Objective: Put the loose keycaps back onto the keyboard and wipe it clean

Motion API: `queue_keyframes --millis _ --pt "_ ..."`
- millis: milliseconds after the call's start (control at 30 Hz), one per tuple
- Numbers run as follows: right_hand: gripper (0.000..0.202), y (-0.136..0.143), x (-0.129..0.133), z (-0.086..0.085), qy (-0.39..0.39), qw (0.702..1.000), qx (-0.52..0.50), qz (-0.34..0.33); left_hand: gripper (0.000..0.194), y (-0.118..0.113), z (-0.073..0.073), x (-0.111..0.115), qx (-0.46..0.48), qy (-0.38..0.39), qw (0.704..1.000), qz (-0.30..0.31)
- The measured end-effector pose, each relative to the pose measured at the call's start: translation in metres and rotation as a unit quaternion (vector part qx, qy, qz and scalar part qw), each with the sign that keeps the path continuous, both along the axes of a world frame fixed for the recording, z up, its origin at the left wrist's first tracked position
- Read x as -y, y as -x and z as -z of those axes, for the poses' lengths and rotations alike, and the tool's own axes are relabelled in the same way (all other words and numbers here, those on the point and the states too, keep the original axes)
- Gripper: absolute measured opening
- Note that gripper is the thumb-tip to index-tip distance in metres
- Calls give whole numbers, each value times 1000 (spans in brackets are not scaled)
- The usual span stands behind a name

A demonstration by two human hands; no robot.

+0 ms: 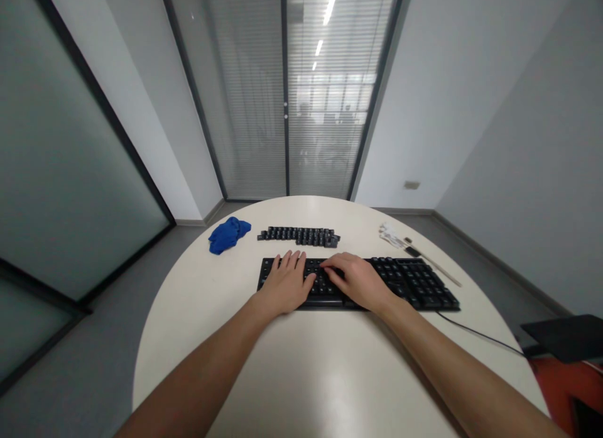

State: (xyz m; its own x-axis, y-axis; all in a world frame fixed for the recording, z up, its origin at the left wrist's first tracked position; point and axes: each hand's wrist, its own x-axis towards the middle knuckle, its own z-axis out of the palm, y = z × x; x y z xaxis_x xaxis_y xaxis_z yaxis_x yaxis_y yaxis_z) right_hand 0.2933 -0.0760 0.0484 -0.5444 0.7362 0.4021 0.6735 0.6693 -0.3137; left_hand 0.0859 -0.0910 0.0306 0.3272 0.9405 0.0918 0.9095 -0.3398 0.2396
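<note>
A black keyboard [424,286] lies across the middle of the round white table. Its left part shows bare key sockets, while keycaps stand on the right part. My left hand [287,284] rests on the left end with its fingers spread. Over the middle of the keyboard, my right hand [355,278] has thumb and index finger closed in a pinch at the sockets; anything between the fingertips is too small to make out. Behind the keyboard, loose black keycaps [301,235] are lined up in rows.
A crumpled blue cloth [228,234] lies at the table's back left. At the back right are a white crumpled item [390,234], a small black piece [412,252] and a thin stick [440,269]. The keyboard's cable [480,332] runs off the right edge of the table [198,337].
</note>
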Motion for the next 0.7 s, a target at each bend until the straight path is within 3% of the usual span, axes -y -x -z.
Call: queue_keyframes --millis 133,267,700 --pt "18 9 -21 -4 -28 998 33 50 69 -2 1 2 1 -15 999 -51" --pt "16 24 -47 -9 -58 987 135 70 68 -1 0 3 1 -13 998 -61" --pt "21 78 -78 -2 -95 973 206 47 76 33 -12 -9 -35 80 993 -83"
